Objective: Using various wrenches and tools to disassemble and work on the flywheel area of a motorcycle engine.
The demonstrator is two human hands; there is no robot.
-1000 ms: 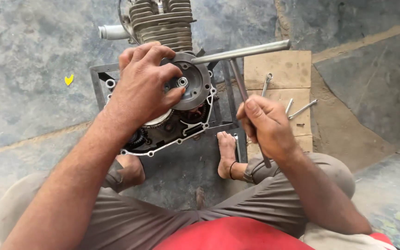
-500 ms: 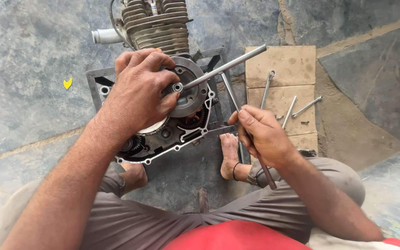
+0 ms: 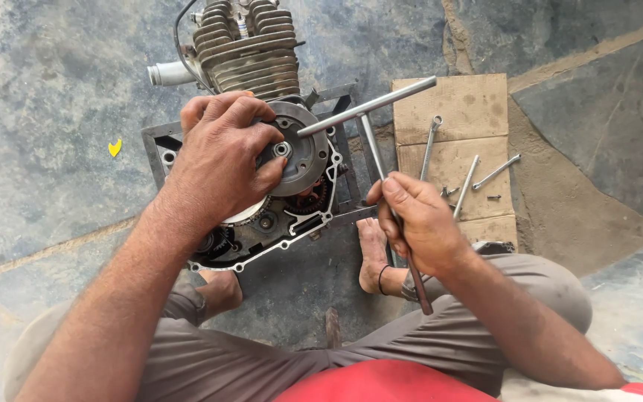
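A motorcycle engine (image 3: 243,56) with finned cylinder stands on a metal frame, its side cover off. My left hand (image 3: 221,160) grips the round grey clutch drum (image 3: 303,156) in the opened crankcase (image 3: 292,223), fingers wrapped over its left rim. My right hand (image 3: 418,223) holds the long shaft of a T-handle wrench (image 3: 370,108); its crossbar lies over the right edge of the drum, and the shaft's lower end sticks out below my fist toward my knee.
Two cardboard pieces (image 3: 459,104) lie right of the engine with several spanners (image 3: 429,145) and small bolts on them. My bare feet (image 3: 372,253) rest on the stone floor by the frame. A yellow scrap (image 3: 115,147) lies at the left.
My right hand lifted the T-handle wrench up and right, tilting its crossbar away from the drum centre. The left hand stayed on the clutch drum.
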